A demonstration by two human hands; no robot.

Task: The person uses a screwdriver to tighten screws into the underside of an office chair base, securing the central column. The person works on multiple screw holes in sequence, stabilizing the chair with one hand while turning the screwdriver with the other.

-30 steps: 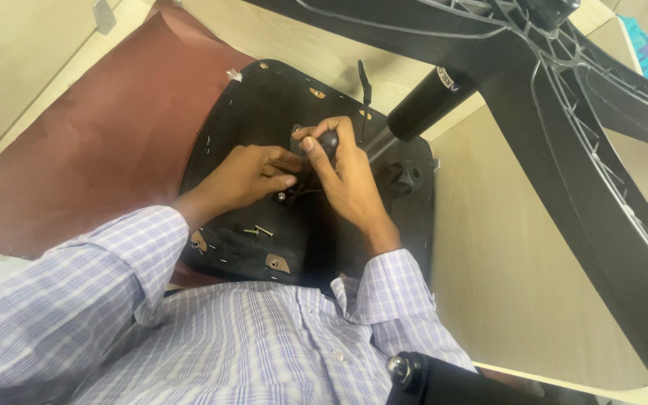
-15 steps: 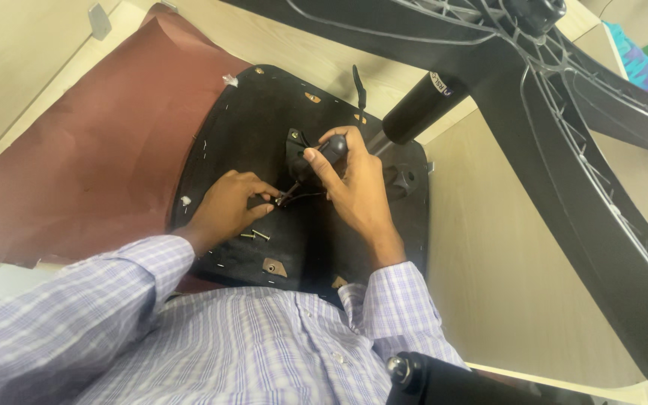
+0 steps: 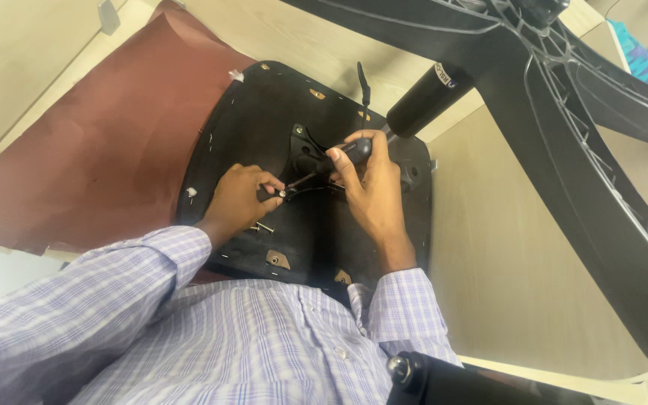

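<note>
Right hand point(image 3: 373, 187) closing fully around black screwdriver point(image 3: 331, 161) handle; I am seeing shaft slanting down-left toward screw point on black seat underside point(image 3: 264, 112). Left hand point(image 3: 240, 196) pinching near tip, fingers curled, apparently steadying bit so it is not slipping. Seat lying upside down on brown sheet point(image 3: 114, 150), exposing mounting plate. Loose screws point(image 3: 262, 227) lying just beside left hand. Chair base point(image 3: 564, 112) looming overhead.

1. The left hand point(image 3: 238, 195) lies palm-down, its fingers pinched together at their tips, the forearm sleeved in checked cloth.
2. The right hand point(image 3: 369, 184) is curled closed in a grip, wrist bent, sleeve cuffed.
</note>
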